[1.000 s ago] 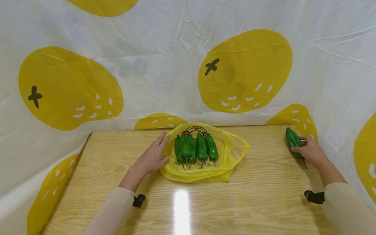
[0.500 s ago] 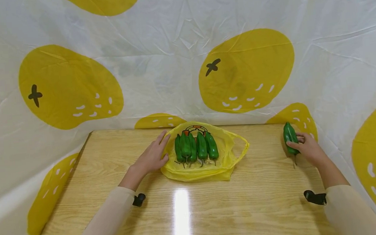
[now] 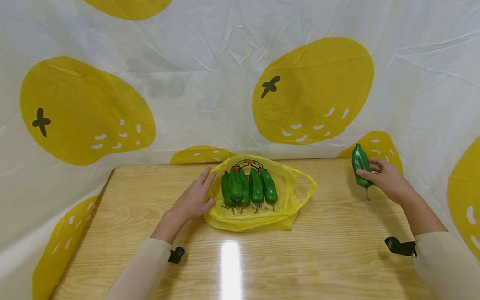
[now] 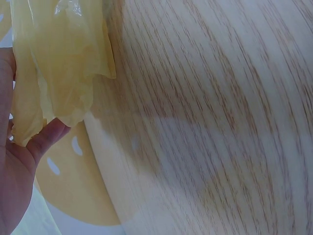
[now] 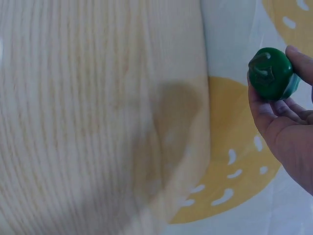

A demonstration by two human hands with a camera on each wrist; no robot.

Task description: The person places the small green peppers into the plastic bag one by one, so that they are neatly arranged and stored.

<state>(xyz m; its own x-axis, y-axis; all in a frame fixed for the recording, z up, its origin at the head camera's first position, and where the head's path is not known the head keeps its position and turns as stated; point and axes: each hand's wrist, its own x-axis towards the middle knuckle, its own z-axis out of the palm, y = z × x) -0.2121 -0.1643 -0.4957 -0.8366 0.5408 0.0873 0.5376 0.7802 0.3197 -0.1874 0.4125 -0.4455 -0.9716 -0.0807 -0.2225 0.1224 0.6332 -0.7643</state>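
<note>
At the right side of the table my right hand (image 3: 388,181) holds a green chili pepper (image 3: 361,165) above the wood, thumb on one side and fingers on the other. Its stem hangs down; in the right wrist view the pepper (image 5: 270,73) shows stem end on. A yellow plastic bag (image 3: 248,224) lies spread in the middle with several green peppers (image 3: 256,186) side by side on it, stems toward me. My left hand (image 3: 191,201) rests at the bag's left edge with fingers extended. In the left wrist view the thumb touches the bag film (image 4: 61,73).
The light wooden table (image 3: 312,260) runs back to a white cloth (image 3: 204,101) printed with yellow fruit, which also hangs at both sides. A loop handle (image 3: 310,189) of the bag points right.
My right hand has lifted the pepper and carried it a little left and away from me, turning it more upright. The left hand and bag have stayed in place.
</note>
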